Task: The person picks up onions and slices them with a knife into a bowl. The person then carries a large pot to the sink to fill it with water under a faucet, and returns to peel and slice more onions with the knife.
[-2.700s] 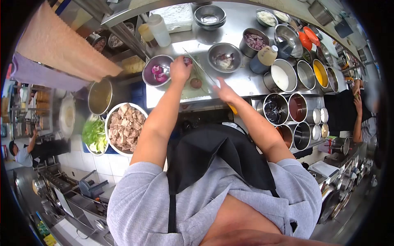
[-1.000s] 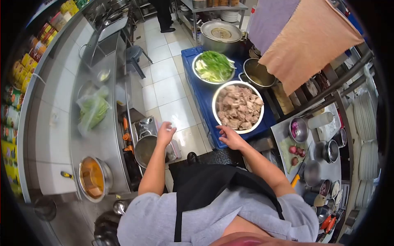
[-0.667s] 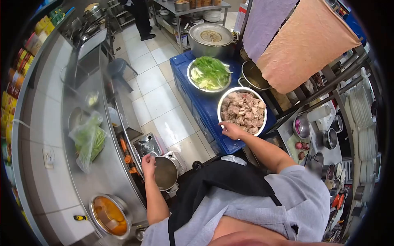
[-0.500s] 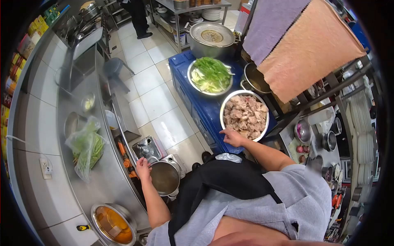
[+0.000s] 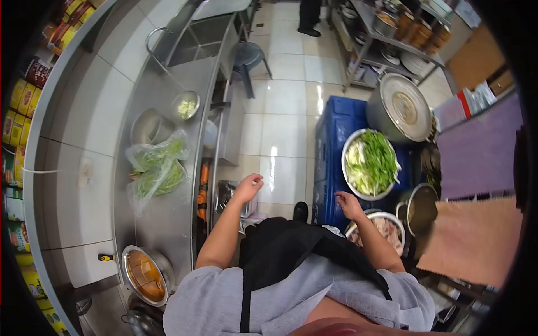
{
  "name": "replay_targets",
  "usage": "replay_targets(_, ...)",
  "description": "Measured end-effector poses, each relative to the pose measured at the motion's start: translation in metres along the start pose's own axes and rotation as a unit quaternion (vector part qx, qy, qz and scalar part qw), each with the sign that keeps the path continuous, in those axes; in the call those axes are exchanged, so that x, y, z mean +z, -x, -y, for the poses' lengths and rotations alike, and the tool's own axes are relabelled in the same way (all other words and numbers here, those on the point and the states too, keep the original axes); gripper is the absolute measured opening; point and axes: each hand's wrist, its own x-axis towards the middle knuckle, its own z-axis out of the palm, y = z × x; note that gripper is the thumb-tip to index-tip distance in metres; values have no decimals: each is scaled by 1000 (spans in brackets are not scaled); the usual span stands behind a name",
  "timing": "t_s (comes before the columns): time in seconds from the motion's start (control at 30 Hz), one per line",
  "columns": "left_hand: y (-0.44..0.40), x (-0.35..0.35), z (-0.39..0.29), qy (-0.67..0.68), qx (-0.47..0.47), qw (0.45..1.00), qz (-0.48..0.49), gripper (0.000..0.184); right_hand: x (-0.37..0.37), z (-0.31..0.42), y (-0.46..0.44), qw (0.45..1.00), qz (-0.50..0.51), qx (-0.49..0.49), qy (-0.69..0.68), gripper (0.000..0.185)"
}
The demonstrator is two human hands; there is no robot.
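Over the tiled floor, my left hand [image 5: 248, 187] holds nothing I can see, its fingers loosely curled and partly apart. On the other side my right hand [image 5: 349, 205] hangs above the edge of the blue chest [image 5: 325, 185], fingers bent and apart, with nothing in it. It is nearest to a bowl of cut green vegetables [image 5: 372, 165]. My right forearm passes over a white-rimmed bowl of meat chunks [image 5: 389, 231] and hides part of it. Neither hand touches a bowl.
A steel counter [image 5: 162, 218] at left bears bagged greens [image 5: 159, 182], a small bowl [image 5: 185, 105] and a bowl of orange liquid [image 5: 147, 275]. A stool [image 5: 249, 56], a lidded pot [image 5: 404, 106], a handled pot [image 5: 420, 208] and hanging cloths [image 5: 473, 238] stand around. A person's legs [image 5: 309, 17] show at the back.
Earlier my hands were at the prep table with a knife and onions. Now the view has turned to the aisle, and both hands are away from that table, without the knife.
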Motion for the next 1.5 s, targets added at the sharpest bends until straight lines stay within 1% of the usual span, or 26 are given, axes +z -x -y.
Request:
replay_targets(0.1, -43, -25, -2, 68, -60, 996, 20, 33, -15, 12, -59, 999, 42, 0, 6, 29)
replay_targets(0.23, -114, -113, 9, 28, -11, 999, -40, 33, -13, 32, -152, 997, 66, 17, 19, 29)
replay_targets(0.27, -134, -138, 19, 143, -105, 984, -11, 33, -9, 35, -176, 996, 70, 21, 41, 29)
replay_targets(0.33, -182, -187, 50, 265, -107, 957, -45, 34, -1, 21, -227, 987, 48, -29, 147, 30)
replay_targets(0.37, -210, -216, 53, 262, -103, 958, -49, 34, -2, 12, -251, 987, 51, -1, 153, 32)
replay_targets(0.43, -258, -274, 58, 265, -70, 944, -182, 38, -14, 22, -285, 983, 15, 68, 172, 33)
replay_targets(0.47, -282, -305, 61, 262, -69, 945, -183, 38, -27, 33, -303, 982, 44, 86, 163, 33)
replay_targets(0.6, -422, -431, 99, 302, -101, 904, -285, 46, -55, 53, -393, 990, 1, 57, 129, 31)
replay_targets(0.67, -513, -477, 183, -20, -94, 924, -369, 53, -73, 65, -427, 994, -7, 51, 94, 29)
replay_targets(0.73, -538, -517, 158, -221, -176, 880, -382, 57, -80, 80, -461, 995, -31, 94, -7, 33)
replay_targets(0.77, -556, -526, 165, -220, -176, 880, -382, 57, -83, 84, -475, 995, -31, 94, -7, 33)
replay_targets(0.83, -588, -542, 179, -223, -206, 783, -543, 59, -87, 91, -505, 997, 9, 63, 44, 34)
replay_targets(0.87, -601, -546, 184, -220, -215, 780, -546, 59, -89, 92, -524, 997, 16, 59, 51, 34)
replay_targets(0.93, -608, -538, 173, -52, -294, 785, -543, 60, -91, 104, -560, 985, 54, 126, -108, 32)
replay_targets(1.0, -628, -494, 189, -149, -265, 753, -584, 58, -97, 102, -622, 983, 94, 113, -109, 31)
replay_targets(1.03, -637, -462, 207, -261, -238, 745, -565, 56, -108, 128, -657, 990, 122, 74, -20, 31)
replay_targets(1.07, -645, -435, 218, -370, -210, 732, -532, 54, -115, 171, -691, 988, 126, 70, -64, 31)
replay_targets(1.1, -655, -426, 199, -273, -257, 764, -524, 53, -120, 211, -732, 984, 126, 65, -110, 31)
replay_targets(1.13, -670, -428, 179, -171, -295, 785, -517, 52, -123, 238, -778, 985, 156, 6, -74, 30)
replay_targets(1.2, -704, -458, 175, 29, -264, 788, -556, 45, -127, 313, -866, 972, 210, -103, -25, 27)
replay_targets(1.23, -720, -477, 163, 302, -182, 753, -556, 37, -125, 354, -906, 954, 275, -114, -39, 26)
replay_targets(1.27, -731, -499, 144, 547, -77, 653, -518, 30, -115, 386, -945, 931, 335, -142, -40, 26)
replay_targets(1.33, -743, -534, 109, 594, -47, 652, -469, 27, -73, 448, -1010, 867, 417, -270, 47, 26)
replay_targets(1.4, -741, -545, 115, 582, -51, 655, -480, 21, -21, 515, -1042, 813, 474, -315, 122, 24)
replay_targets(1.43, -737, -548, 119, 574, -50, 663, -477, 18, 21, 531, -1056, 799, 433, -382, 167, 24)
replay_targets(1.5, -717, -525, 130, 563, -11, 606, -562, 17, 117, 547, -1079, 810, 397, -428, 57, 25)
